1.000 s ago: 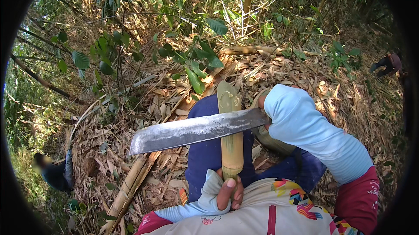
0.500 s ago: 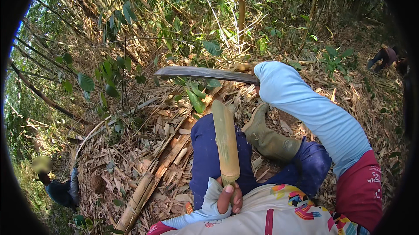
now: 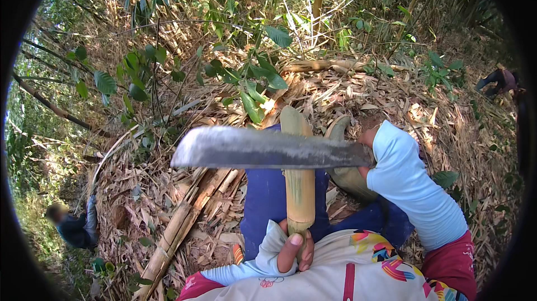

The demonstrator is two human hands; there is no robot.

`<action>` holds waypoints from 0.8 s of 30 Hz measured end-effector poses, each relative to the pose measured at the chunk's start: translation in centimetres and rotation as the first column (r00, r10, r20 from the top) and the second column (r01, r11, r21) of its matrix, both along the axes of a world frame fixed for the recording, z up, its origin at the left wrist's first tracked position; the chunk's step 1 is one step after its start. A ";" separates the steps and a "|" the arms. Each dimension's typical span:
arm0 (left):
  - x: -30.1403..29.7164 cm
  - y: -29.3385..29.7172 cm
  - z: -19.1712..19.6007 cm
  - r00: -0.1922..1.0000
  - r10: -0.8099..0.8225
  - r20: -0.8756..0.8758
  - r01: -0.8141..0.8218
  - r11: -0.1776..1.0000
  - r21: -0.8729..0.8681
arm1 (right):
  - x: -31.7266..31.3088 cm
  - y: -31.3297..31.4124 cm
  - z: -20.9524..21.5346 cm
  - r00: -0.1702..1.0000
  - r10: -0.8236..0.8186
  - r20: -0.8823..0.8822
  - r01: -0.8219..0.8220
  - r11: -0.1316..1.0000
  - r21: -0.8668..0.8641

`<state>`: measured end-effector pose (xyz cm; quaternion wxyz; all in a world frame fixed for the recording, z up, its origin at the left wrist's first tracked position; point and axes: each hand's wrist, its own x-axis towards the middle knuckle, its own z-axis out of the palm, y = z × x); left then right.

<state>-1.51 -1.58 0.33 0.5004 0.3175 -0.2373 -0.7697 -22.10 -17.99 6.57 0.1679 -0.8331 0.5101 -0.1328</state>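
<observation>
Held upright in front of my body is a cut piece of bamboo [image 3: 301, 197], pale yellow-green with a slanted top. My left hand [image 3: 296, 249] wraps round its thin lower end, close to my shirt. A machete [image 3: 257, 149] with a broad, dark, worn blade lies sideways in front of the bamboo and hides part of its upper half. My right hand [image 3: 366, 153] grips the machete at its right end; the light blue sleeve covers much of that hand. Whether the blade touches the bamboo, I cannot tell.
My dark blue trouser leg [image 3: 265, 197] and green rubber boot [image 3: 352, 180] are below the blade. A split bamboo log [image 3: 176, 239] lies on the leaf-littered ground at left. Leafy plants [image 3: 260, 80] grow ahead. Other people are at far left [image 3: 75, 231] and far right [image 3: 500, 81].
The machete has come nearer and lower, from beyond the bamboo's top to across its upper half. My right arm has drawn back with it. My left hand keeps its hold on the bamboo.
</observation>
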 end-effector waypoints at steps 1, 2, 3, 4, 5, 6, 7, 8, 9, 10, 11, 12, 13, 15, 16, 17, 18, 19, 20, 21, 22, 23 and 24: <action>0.0 0.0 -0.1 0.999 -0.001 0.040 0.001 1.000 -0.015 | 0.0 0.4 0.0 0.994 0.074 -0.074 -0.076 0.997 -0.024; 0.0 0.1 0.1 0.999 0.008 0.041 -0.007 1.000 -0.009 | 0.1 0.7 -0.1 0.978 0.147 -0.149 -0.155 0.987 -0.042; -0.1 -0.1 0.3 0.999 0.008 0.039 -0.007 1.000 -0.005 | 0.2 1.1 -0.3 0.967 0.181 -0.181 -0.191 0.981 -0.039; -0.2 -0.2 0.4 0.999 0.008 0.036 -0.008 1.000 -0.001 | 0.1 1.5 -0.6 0.957 0.217 -0.192 -0.230 0.972 -0.051; -0.2 -0.2 0.2 0.999 0.004 0.035 -0.004 1.000 0.007 | 0.1 1.9 -1.0 0.946 0.252 -0.204 -0.270 0.961 -0.062; -0.2 -0.2 0.2 0.999 0.002 0.036 -0.003 1.000 0.011 | 0.1 2.2 -1.3 0.933 0.289 -0.213 -0.311 0.947 -0.077; -0.2 -0.1 0.1 0.999 0.001 0.037 -0.001 1.000 0.015 | 0.2 2.6 -1.5 0.928 0.308 -0.212 -0.344 0.925 -0.160; -0.2 0.0 0.0 1.000 -0.001 0.000 0.001 0.999 0.046 | 0.4 3.0 -1.4 0.917 0.326 -0.228 -0.365 0.918 -0.157; -0.1 0.2 -0.2 0.999 0.002 -0.035 0.001 0.997 0.076 | 0.8 3.3 -1.2 0.906 0.347 -0.243 -0.390 0.908 -0.156; 0.0 0.4 -0.5 0.997 0.006 -0.070 0.002 0.994 0.106 | 1.0 3.5 -1.1 0.893 0.368 -0.257 -0.414 0.897 -0.154; -0.1 0.8 -1.6 0.980 -0.015 -0.200 0.043 0.990 0.136 | 1.0 3.5 -1.1 0.881 0.406 -0.243 -0.439 0.892 -0.104; -0.2 0.9 -1.6 0.982 -0.010 -0.191 0.035 0.991 0.129 | 1.1 3.5 -1.1 0.882 0.403 -0.245 -0.439 0.891 -0.115; -0.2 0.9 -1.5 0.983 -0.004 -0.181 0.027 0.992 0.122 | 1.3 3.5 -1.0 0.882 0.401 -0.247 -0.439 0.890 -0.126; -0.2 0.9 -1.1 0.990 0.008 -0.141 0.009 0.993 0.119 | 1.4 3.2 -0.9 0.886 0.395 -0.243 -0.432 0.893 -0.123; -0.1 0.6 -0.6 0.994 0.015 -0.111 -0.001 0.992 0.124 | 1.4 2.9 -0.9 0.889 0.392 -0.237 -0.425 0.898 -0.109; 0.0 0.5 -0.4 0.997 0.022 -0.080 -0.012 0.992 0.128 | 1.5 2.6 -0.8 0.891 0.390 -0.231 -0.419 0.903 -0.094; 0.0 0.5 -0.5 0.995 0.016 -0.095 -0.007 0.995 0.102 | 1.5 2.4 -0.8 0.889 0.379 -0.257 -0.413 0.905 -0.096; 0.0 0.4 -0.7 0.994 0.010 -0.111 -0.002 0.997 0.076 | 1.6 2.1 -0.7 0.886 0.368 -0.282 -0.408 0.908 -0.098; 0.1 0.4 -0.7 0.992 0.004 -0.126 0.002 0.999 0.050 | 1.7 1.9 -0.7 0.882 0.357 -0.308 -0.403 0.910 -0.099; 0.1 0.3 -0.6 0.994 -0.012 -0.111 0.016 0.999 0.034 | 1.9 1.6 -0.7 0.892 0.342 -0.294 -0.386 0.917 -0.104; 0.3 0.0 -0.3 0.995 -0.027 -0.097 0.029 0.999 0.018 | 2.0 1.2 -0.8 0.902 0.328 -0.280 -0.369 0.923 -0.109; 0.4 -0.1 -0.2 0.996 -0.043 -0.082 0.043 0.999 0.002 | 2.2 0.9 -0.7 0.912 0.313 -0.266 -0.352 0.929 -0.114; 0.4 -0.2 -0.2 0.995 -0.045 -0.088 0.045 0.999 0.001 | 2.4 0.7 -0.4 0.906 0.319 -0.279 -0.359 0.928 -0.103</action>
